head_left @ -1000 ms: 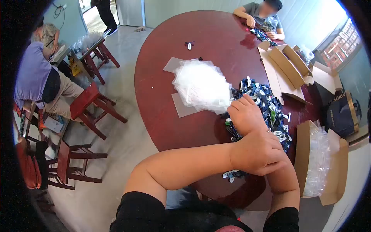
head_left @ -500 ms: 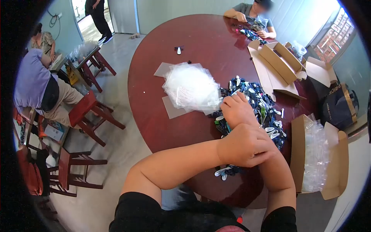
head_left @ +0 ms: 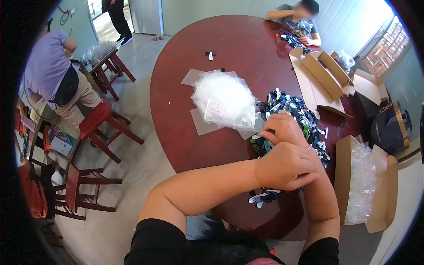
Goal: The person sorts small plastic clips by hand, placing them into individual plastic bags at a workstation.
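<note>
My left hand [head_left: 287, 165] crosses over my right forearm, its fingers curled against it near the wrist. Whatever its fingertips pinch, if anything, is hidden. A thin bracelet [head_left: 310, 148] circles my right wrist. Above the pile of dark and white hair clips [head_left: 291, 104], my right hand [head_left: 282, 126] is loosely bent, with a gap between thumb and fingers and nothing visible in it. To its left lies a stack of clear plastic bags [head_left: 223, 99]. A smaller group of hair clips [head_left: 264, 197] lies below my left forearm.
An open cardboard box [head_left: 342, 181] of clear plastic sleeves stands at right. More opened cardboard boxes [head_left: 320, 75] lie behind it. One hair clip [head_left: 210, 55] sits farther back. A person [head_left: 298, 22] works across the round table [head_left: 176, 57]. Red stools [head_left: 104, 126] stand left.
My right hand has lifted slightly off the clips and its fingers have bent. My left hand stays at the right forearm. The view has shifted a little; the person at left has leaned over.
</note>
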{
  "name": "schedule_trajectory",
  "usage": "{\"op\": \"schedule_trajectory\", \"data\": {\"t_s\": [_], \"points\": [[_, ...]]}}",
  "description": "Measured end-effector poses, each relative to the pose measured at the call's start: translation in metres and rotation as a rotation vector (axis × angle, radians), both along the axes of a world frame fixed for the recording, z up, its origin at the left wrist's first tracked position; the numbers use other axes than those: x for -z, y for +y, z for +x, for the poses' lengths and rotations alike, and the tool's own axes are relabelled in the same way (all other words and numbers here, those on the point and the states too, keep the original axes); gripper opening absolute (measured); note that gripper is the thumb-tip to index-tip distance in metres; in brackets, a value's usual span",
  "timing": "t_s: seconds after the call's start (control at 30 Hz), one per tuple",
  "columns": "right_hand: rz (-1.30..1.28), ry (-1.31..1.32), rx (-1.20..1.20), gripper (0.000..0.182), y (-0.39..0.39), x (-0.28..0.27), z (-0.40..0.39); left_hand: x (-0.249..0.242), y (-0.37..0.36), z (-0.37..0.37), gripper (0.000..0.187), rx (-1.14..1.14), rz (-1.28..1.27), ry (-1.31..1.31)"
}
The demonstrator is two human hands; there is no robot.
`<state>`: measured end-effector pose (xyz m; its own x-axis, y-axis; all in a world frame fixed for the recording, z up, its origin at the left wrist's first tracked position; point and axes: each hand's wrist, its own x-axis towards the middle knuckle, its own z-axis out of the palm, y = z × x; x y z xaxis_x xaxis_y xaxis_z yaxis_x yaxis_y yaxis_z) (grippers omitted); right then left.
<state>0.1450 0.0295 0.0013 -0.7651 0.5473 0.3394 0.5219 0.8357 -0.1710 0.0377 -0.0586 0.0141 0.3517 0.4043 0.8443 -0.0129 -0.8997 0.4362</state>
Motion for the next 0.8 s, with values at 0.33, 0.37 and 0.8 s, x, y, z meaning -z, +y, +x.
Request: {"op": "schedule_trajectory", "data": {"t_s": [0.33, 0.37, 0.8], "points": [[0.153, 0.496, 0.327, 0.006, -0.043, -0.048, 0.056, 0.003, 0.019, -0.001, 0.041, 0.471, -1.163, -0.024], [0.202, 0.49, 0.381, 0.007, -0.051, -0.053, 0.06, 0.005, 0.023, -0.001, 0.046, 0.54, -1.256, -0.123], [0.448, 0.154, 0.154, 0.022, -0.078, -0.013, 0.101, 0.049, 0.066, -0.021, 0.035, 0.514, -1.406, -0.494]]}}
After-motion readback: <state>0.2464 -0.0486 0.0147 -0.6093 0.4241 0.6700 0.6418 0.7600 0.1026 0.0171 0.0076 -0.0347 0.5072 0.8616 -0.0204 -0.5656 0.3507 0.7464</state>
